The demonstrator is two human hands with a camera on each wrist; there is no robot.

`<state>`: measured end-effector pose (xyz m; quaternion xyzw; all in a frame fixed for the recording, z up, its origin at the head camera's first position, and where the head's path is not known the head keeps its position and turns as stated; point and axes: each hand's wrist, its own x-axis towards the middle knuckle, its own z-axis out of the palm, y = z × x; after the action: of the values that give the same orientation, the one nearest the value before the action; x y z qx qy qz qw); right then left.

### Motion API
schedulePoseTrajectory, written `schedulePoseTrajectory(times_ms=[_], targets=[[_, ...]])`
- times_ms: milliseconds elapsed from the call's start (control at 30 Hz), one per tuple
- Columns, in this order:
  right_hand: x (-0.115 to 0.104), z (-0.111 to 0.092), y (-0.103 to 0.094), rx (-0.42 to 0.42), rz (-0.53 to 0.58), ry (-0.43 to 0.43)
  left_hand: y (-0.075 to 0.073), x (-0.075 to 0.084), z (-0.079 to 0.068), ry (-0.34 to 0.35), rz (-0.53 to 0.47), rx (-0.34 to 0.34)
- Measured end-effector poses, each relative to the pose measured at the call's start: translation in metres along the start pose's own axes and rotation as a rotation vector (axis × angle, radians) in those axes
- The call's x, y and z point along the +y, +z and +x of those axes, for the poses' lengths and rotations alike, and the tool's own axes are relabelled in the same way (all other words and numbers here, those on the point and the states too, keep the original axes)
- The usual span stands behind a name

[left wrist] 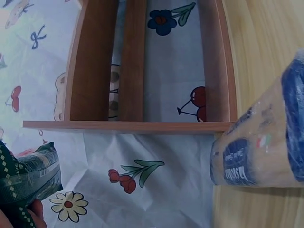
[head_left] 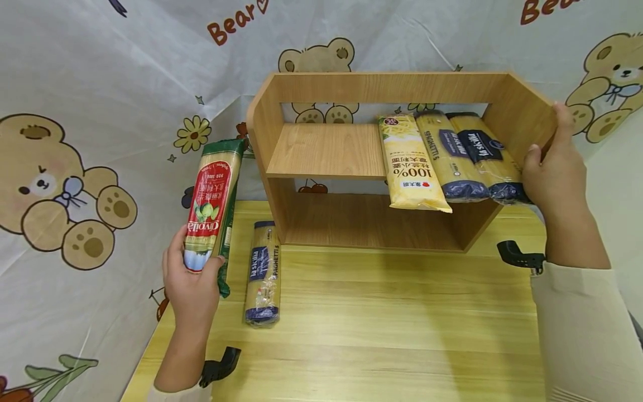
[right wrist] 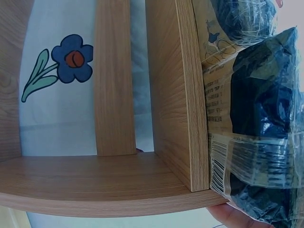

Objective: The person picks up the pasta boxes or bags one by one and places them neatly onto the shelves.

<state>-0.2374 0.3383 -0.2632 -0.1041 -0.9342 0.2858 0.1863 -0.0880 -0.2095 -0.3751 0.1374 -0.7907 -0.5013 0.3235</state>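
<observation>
My left hand [head_left: 193,285] grips the lower end of a green-and-red pasta pack [head_left: 210,206], raised and upright left of the wooden shelf [head_left: 331,151]. In the left wrist view, the pack's green wrapper [left wrist: 33,175] shows at the lower left. My right hand [head_left: 560,173] holds the shelf's right side panel, its thumb near the front edge. Beside that hand, a spaghetti pack with a dark label [head_left: 484,148] lies on the upper board. Next to it are another spaghetti pack [head_left: 449,156] and a yellow pasta pack [head_left: 414,167], their ends jutting past the board.
One more spaghetti pack [head_left: 263,273] lies on the wooden table [head_left: 382,324], just left of the shelf's front. A bear-printed cloth [head_left: 150,67] hangs behind and to the left. The shelf's lower board [head_left: 351,220] sits low over the tabletop.
</observation>
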Motion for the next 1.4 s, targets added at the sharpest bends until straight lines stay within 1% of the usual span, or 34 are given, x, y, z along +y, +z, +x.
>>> schedulePoseTrajectory(times_ms=[200,400,700,900,1033,1200,1400], targets=[[0.000,0.000,0.000,0.000,-0.004,-0.004,0.005,0.006,0.006,0.045,-0.058,0.016],[0.000,0.000,0.000,0.007,-0.002,-0.009,0.009,0.013,0.009,0.070,-0.159,0.014],[0.000,0.000,0.000,0.013,0.004,-0.012,0.016,0.030,0.010,0.146,-0.300,0.028],[0.000,0.000,0.000,0.007,0.002,-0.004,0.020,0.040,0.009,0.194,-0.362,0.024],[0.000,0.000,0.000,0.004,0.005,0.000,0.020,0.044,0.007,0.227,-0.363,0.003],[0.000,0.000,0.000,0.005,0.002,0.001,0.022,0.048,0.001,0.277,-0.325,-0.019],[-0.001,0.000,0.000,0.000,0.000,0.001,0.027,0.053,-0.004,0.278,-0.363,-0.049]])
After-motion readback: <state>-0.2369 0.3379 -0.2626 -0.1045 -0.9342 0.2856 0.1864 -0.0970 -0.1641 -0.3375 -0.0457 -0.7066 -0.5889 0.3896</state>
